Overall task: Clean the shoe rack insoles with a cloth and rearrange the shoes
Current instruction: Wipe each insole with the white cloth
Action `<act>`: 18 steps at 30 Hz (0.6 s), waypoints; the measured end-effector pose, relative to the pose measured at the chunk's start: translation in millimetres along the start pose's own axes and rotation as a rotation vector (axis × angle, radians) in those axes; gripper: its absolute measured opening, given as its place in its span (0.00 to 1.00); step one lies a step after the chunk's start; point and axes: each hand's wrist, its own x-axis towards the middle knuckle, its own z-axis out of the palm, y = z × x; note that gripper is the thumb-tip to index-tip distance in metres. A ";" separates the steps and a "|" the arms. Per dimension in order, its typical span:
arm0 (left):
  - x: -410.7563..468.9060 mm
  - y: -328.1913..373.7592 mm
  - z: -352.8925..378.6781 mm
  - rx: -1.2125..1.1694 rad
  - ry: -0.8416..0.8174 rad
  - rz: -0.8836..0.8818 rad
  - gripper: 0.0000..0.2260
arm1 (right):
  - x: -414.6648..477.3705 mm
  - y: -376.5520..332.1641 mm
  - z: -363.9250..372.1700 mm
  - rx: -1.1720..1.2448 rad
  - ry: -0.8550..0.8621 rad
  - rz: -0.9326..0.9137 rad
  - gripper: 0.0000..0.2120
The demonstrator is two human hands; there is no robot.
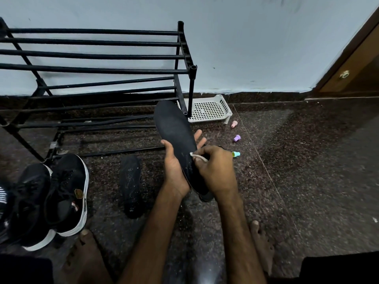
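Note:
My left hand [174,169] holds a black insole [174,128] from beneath, thumb on its left edge and fingertips showing past its right edge. My right hand [215,169] grips a small pale cloth [198,156] and presses it on the insole's right side near the heel. A second black insole [130,185] lies flat on the floor to the left of my hands. Two black sneakers with white soles [67,193] sit at the lower left. The black metal shoe rack [92,68] stands bare at the upper left.
A white perforated plastic tray [211,109] lies on the floor by the rack's right leg. Three small coloured caps, pink [234,124], purple [237,138] and green-blue [235,154], lie near it. My bare feet [261,242] rest on the dark granite floor. A wooden door [352,64] is at the right.

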 end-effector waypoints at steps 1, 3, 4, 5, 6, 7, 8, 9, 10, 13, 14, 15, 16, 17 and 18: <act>-1.7 -2.1 3.7 0.027 -0.008 -0.010 0.44 | 0.3 -1.9 0.2 0.020 0.043 0.010 0.04; -4.1 -4.3 7.3 0.066 -0.006 -0.027 0.45 | 1.3 -5.7 -3.4 0.103 0.003 0.018 0.04; -4.9 -3.8 7.7 0.065 -0.006 -0.039 0.45 | 1.6 -7.7 -7.2 0.138 -0.081 0.022 0.03; -5.9 -2.6 7.5 0.054 -0.006 -0.044 0.44 | 1.8 -8.8 -11.0 0.154 -0.176 0.027 0.03; -5.6 -1.7 6.2 0.041 -0.006 -0.035 0.44 | 1.6 -8.2 -13.9 0.137 -0.237 0.030 0.02; -4.2 -1.6 4.2 0.037 -0.004 -0.015 0.43 | 2.0 -5.8 -15.2 0.089 -0.233 0.034 0.02; -2.6 -1.9 3.2 0.039 -0.008 0.001 0.43 | 2.7 -2.5 -15.3 0.036 -0.173 0.046 0.02; -2.1 -2.5 3.5 0.049 -0.014 0.002 0.43 | 3.3 -0.1 -13.9 -0.006 -0.083 0.056 0.02; -2.4 -2.8 5.3 0.063 -0.021 -0.011 0.43 | 2.9 -0.1 -12.0 -0.027 -0.003 0.061 0.02; -3.9 -1.3 8.9 0.105 -0.032 -0.039 0.44 | 3.2 -10.4 -9.5 0.036 0.000 0.014 0.02; -4.4 0.4 8.7 0.103 -0.019 -0.047 0.45 | 3.6 -14.1 -11.9 0.075 -0.072 0.001 0.03; -5.0 1.8 8.3 0.082 -0.012 -0.060 0.45 | 3.6 -16.6 -15.6 0.109 -0.164 0.002 0.03; -4.9 2.8 7.7 0.059 -0.008 -0.069 0.45 | 4.0 -16.0 -18.4 0.130 -0.244 0.014 0.02; -4.0 3.0 6.9 0.044 -0.009 -0.064 0.44 | 4.8 -12.8 -19.8 0.112 -0.264 0.033 0.02; -2.7 2.3 6.5 0.054 -0.010 -0.049 0.44 | 5.8 -7.0 -19.2 0.069 -0.210 0.056 0.03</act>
